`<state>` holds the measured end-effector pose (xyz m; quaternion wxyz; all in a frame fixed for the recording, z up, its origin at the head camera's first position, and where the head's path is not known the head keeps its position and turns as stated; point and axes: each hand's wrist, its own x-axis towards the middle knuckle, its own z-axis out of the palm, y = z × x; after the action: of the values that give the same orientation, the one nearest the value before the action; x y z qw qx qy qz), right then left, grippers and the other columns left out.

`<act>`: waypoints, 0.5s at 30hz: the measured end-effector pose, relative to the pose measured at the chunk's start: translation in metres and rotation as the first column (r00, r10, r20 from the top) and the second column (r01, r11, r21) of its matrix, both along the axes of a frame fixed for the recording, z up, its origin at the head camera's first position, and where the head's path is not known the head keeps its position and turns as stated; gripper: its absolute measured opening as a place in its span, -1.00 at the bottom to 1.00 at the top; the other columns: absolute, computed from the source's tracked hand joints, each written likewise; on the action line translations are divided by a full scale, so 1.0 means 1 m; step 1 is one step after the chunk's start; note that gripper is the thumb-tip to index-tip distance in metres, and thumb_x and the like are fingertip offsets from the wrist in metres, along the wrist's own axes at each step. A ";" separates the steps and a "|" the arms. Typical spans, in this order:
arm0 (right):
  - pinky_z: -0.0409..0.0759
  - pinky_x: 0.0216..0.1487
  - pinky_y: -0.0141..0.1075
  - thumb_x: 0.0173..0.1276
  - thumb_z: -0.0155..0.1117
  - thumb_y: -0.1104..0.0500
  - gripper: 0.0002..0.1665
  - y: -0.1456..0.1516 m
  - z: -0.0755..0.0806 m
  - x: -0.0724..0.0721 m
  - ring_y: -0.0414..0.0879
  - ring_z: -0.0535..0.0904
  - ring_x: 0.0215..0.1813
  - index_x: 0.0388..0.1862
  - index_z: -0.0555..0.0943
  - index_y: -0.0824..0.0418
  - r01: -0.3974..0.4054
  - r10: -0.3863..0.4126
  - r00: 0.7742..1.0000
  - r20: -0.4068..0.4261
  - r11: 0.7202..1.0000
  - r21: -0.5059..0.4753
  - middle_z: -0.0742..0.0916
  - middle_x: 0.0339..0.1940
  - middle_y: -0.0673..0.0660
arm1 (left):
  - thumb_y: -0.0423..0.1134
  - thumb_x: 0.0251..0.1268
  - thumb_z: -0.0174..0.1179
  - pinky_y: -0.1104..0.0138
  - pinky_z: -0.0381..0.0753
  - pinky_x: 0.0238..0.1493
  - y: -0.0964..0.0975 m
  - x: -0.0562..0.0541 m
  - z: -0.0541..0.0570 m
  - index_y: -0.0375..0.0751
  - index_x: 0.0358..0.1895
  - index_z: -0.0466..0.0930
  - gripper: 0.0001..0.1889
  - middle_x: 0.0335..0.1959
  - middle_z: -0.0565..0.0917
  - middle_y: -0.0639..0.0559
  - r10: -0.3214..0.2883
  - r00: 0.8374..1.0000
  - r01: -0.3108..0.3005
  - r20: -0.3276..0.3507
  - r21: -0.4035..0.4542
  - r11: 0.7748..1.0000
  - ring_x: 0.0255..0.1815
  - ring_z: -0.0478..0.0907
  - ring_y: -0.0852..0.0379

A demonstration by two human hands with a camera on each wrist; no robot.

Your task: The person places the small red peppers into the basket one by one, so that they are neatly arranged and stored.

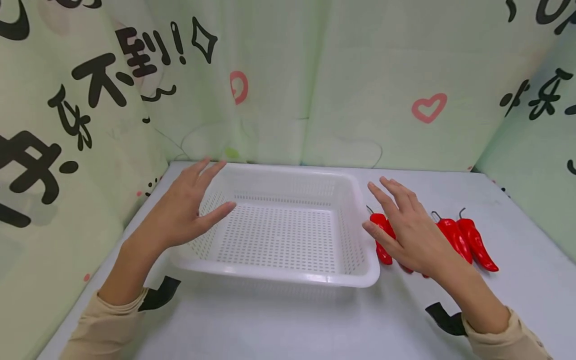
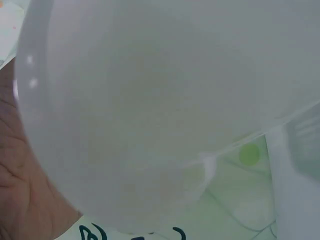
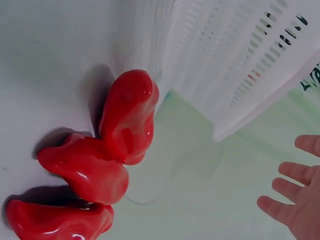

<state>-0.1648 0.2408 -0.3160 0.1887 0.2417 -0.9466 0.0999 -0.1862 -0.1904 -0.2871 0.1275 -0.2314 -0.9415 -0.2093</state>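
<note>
A white plastic basket (image 1: 288, 277) with a slotted floor and walls sits in the middle of the head view. My left hand (image 1: 182, 210) is over its left side, fingers spread and thumb pointing inward above the slots. In the left wrist view the pale basket wall (image 2: 150, 100) fills most of the picture, beside the palm (image 2: 25, 185). To the right of the basket, my right hand (image 1: 409, 230) hovers with straight, parted fingers and holds nothing. Red peppers (image 1: 477, 245) lie beneath and beside it, partly hidden by it; three peppers (image 3: 130, 117) show in the right wrist view.
Everything stands on a white table (image 1: 279, 325). A pale green curtain (image 1: 373, 85) with black characters and pink hearts encloses the back and both sides. Black straps (image 1: 159, 295) hang at the sleeve cuffs.
</note>
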 end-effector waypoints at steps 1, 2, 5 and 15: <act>0.50 0.10 0.46 0.26 0.45 -0.01 0.10 0.001 0.000 0.000 0.32 0.17 0.52 0.68 0.11 0.11 0.003 -0.003 1.000 -0.006 1.000 -0.003 0.26 0.58 0.34 | 0.09 0.43 0.22 -0.31 0.19 0.46 -0.002 -0.001 0.001 -0.04 0.64 0.08 -0.17 0.62 0.11 -0.29 0.003 1.000 -0.004 0.008 0.005 1.000 0.59 0.08 -0.32; 0.50 0.09 0.47 0.25 0.46 0.00 0.10 0.003 0.000 -0.001 0.33 0.18 0.52 0.67 0.12 0.12 0.004 -0.004 1.000 -0.010 1.000 -0.008 0.27 0.58 0.35 | 0.09 0.43 0.22 -0.32 0.20 0.45 -0.004 -0.002 0.002 -0.04 0.64 0.08 -0.17 0.62 0.10 -0.28 0.006 1.000 -0.006 0.016 0.009 1.000 0.60 0.07 -0.31; 0.50 0.09 0.47 0.22 0.49 0.05 0.10 0.007 -0.002 -0.002 0.35 0.21 0.50 0.66 0.14 0.16 0.007 -0.007 1.000 -0.015 1.000 -0.019 0.29 0.56 0.37 | 0.10 0.43 0.21 -0.34 0.20 0.44 -0.009 -0.005 0.003 -0.04 0.65 0.06 -0.17 0.63 0.09 -0.27 0.014 0.999 -0.015 0.045 0.018 1.000 0.60 0.05 -0.31; 0.53 0.02 0.47 0.26 0.47 0.05 0.08 0.021 -0.010 -0.006 0.39 0.24 0.46 0.66 0.14 0.18 0.078 -0.072 0.993 0.096 0.995 -0.066 0.31 0.54 0.39 | 0.09 0.45 0.18 -0.35 0.16 0.45 -0.020 -0.017 -0.006 -0.08 0.65 0.02 -0.16 0.63 0.08 -0.27 0.005 0.992 -0.011 0.126 0.045 0.999 0.63 -0.02 -0.29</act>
<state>-0.1704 0.2618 -0.3257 0.1563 0.1943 -0.9587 0.1369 -0.2031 -0.2105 -0.2928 0.0738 -0.2109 -0.9436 -0.2443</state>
